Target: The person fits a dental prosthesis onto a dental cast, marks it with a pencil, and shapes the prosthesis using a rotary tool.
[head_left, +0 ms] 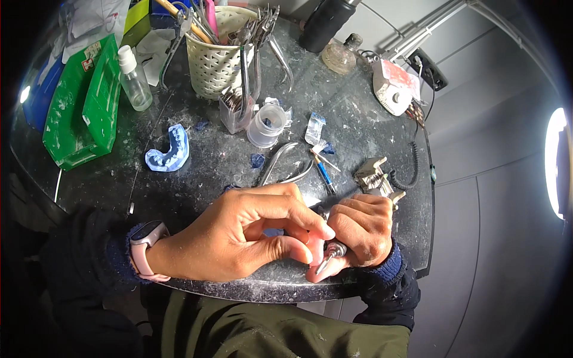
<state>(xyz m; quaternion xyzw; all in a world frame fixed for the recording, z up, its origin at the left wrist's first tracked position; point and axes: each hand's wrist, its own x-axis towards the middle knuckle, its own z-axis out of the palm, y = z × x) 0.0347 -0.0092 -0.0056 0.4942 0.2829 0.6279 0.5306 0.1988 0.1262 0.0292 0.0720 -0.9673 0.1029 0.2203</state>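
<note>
My left hand (239,232) curls around a small pink piece (315,249), its thumb and forefinger bent beside it near the table's front edge. My right hand (361,227) grips a metal rotary handpiece (333,252), whose thin tip points down and toward me by the pink piece. Part of that piece is hidden by my fingers. Beyond my hands lie metal pliers (271,161), blue-handled tweezers or a similar tool (323,173) and a small metal-and-cream holder (370,173).
A blue dental cast (167,154) sits at left, near green bins (65,125) and a spray bottle (136,89). Behind are a tool basket (209,71), clear cup (262,131), black bottle (319,24) and white control box (394,89) with coiled cord. A lit lamp (555,161) glows at right.
</note>
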